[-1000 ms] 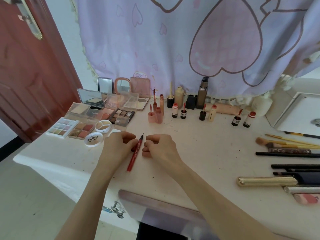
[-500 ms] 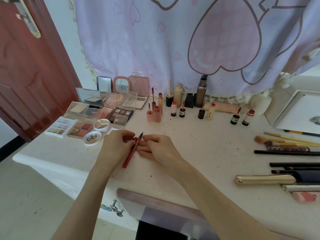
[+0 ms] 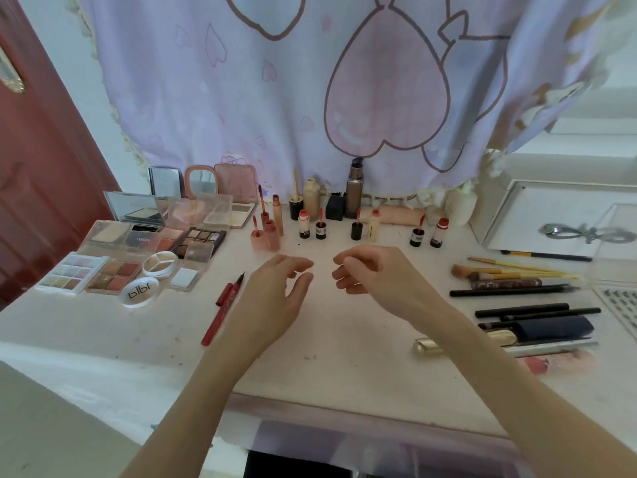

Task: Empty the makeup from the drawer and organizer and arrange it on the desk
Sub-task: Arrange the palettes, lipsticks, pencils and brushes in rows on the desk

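Head view: cluttered white desk (image 3: 344, 374), heart-print curtain (image 3: 310, 98)

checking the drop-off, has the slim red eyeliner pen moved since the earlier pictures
Yes. The slim red eyeliner pen, earlier pinched between both hands, now lies flat on the desk, nearer the round white-lidded compact; the left hand and right hand hover empty.

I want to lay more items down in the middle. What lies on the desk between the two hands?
In the head view, nothing: only bare desk shows between the left hand and the right hand.
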### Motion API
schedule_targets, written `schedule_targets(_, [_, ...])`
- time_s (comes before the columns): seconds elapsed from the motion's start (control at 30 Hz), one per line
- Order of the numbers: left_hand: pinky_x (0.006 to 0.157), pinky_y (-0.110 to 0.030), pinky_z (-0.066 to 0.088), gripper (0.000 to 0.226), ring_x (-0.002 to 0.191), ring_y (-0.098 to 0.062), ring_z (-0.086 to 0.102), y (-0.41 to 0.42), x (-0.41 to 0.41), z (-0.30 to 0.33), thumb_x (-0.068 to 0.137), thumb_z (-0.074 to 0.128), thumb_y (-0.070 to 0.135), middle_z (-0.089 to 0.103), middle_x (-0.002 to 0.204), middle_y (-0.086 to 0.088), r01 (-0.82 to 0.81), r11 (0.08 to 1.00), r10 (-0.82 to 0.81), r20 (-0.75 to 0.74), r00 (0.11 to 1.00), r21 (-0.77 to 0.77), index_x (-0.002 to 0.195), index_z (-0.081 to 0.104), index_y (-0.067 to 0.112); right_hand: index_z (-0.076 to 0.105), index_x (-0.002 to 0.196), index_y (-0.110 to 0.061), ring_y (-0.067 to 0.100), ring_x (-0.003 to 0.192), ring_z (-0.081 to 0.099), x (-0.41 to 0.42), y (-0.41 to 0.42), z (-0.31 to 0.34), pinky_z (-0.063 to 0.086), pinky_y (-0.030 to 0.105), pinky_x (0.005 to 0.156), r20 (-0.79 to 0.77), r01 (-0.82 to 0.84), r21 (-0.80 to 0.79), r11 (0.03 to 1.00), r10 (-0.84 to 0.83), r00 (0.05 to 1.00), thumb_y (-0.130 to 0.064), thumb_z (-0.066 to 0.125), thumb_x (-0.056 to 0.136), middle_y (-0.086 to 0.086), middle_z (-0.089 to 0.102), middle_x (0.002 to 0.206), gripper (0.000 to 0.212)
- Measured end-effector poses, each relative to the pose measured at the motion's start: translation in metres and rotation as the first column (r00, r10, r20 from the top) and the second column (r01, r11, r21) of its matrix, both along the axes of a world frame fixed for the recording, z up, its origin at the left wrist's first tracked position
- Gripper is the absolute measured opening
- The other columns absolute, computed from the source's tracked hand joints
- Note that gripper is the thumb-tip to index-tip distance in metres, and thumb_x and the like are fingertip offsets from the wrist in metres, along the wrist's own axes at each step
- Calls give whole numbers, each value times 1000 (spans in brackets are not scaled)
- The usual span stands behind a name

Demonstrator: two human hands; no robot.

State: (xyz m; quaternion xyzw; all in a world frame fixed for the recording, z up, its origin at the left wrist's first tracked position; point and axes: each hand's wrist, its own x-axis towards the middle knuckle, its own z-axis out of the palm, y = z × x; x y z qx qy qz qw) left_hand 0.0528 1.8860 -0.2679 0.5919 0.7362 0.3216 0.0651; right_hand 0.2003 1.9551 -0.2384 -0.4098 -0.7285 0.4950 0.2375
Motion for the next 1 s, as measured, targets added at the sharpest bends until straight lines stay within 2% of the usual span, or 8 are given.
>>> schedule_targets(0.13, [100, -17, 29, 35, 123, -9, 42, 21, 42, -11, 98, 40, 26, 43, 138, 7, 238, 963, -243, -24, 970, -122, 133, 47, 23, 65, 104, -19, 3, 83, 64, 66, 21, 3, 49, 18, 80, 226, 29, 282, 959, -96, 969, -17, 49, 95, -6, 69, 89, 19])
schedule_targets(0.23, [112, -25, 13, 44, 142, -15, 13, 47, 70, -23, 100, 34, 30, 26, 151, 2, 308, 926, -338, -112, 934, -220, 142, 32, 21, 67, 107, -16, 11, 94, 61, 109, 39, 1, 43, 19, 84, 342, 68, 403, 913, -218, 914, -17, 52, 94, -1, 69, 101, 20])
schedule_targets(0.33, [117, -38, 1, 48, 144, -19, -5, 74, 92, -31, 100, 27, 34, 10, 156, -1, 322, 899, -389, -206, 898, -296, 147, 20, 22, 68, 108, -15, 15, 96, 57, 142, 58, -2, 34, 16, 79, 436, 76, 481, 874, -313, 843, -15, 52, 93, 2, 66, 109, 22])
schedule_targets(0.4, [116, -38, -2, 48, 144, -19, -6, 85, 101, -35, 101, 24, 33, 6, 157, -1, 321, 893, -395, -208, 895, -316, 147, 18, 22, 68, 109, -15, 18, 99, 56, 158, 67, -4, 36, 19, 82, 498, 45, 507, 861, -335, 800, -15, 53, 93, 3, 63, 110, 22])
schedule_targets(0.5, [117, -36, -1, 47, 144, -15, 3, 92, 105, -44, 100, 22, 34, 12, 156, 2, 272, 922, -347, -276, 896, -275, 146, 21, 25, 66, 110, -18, 21, 102, 54, 172, 76, -10, 42, 31, 91, 610, -77, 525, 847, -312, 728, -18, 57, 91, 4, 59, 109, 21])
schedule_targets(0.6, [117, -32, 0, 47, 144, -13, 5, 93, 103, -47, 100, 22, 35, 14, 156, 5, 269, 931, -334, -276, 901, -248, 146, 22, 27, 65, 109, -20, 20, 109, 49, 178, 79, -16, 39, 39, 96, 672, -143, 533, 834, -314, 671, -20, 54, 91, 1, 56, 113, 21])
schedule_targets(0.83, [116, -30, -1, 47, 143, -11, 6, 92, 104, -47, 100, 24, 36, 15, 155, 7, 276, 933, -333, -260, 906, -232, 146, 22, 29, 62, 109, -21, 17, 108, 47, 179, 91, -23, 34, 31, 90, 694, -259, 610, 749, -347, 631, -21, 47, 94, -2, 56, 112, 21])
schedule_targets(1.0, [116, -29, -1, 46, 143, -11, 7, 93, 103, -47, 100, 26, 35, 16, 155, 7, 284, 934, -334, -251, 909, -215, 145, 24, 28, 60, 109, -21, 17, 109, 45, 180, 98, -21, 36, 30, 90, 734, -342, 582, 738, -297, 611, -25, 51, 93, -2, 54, 112, 19])
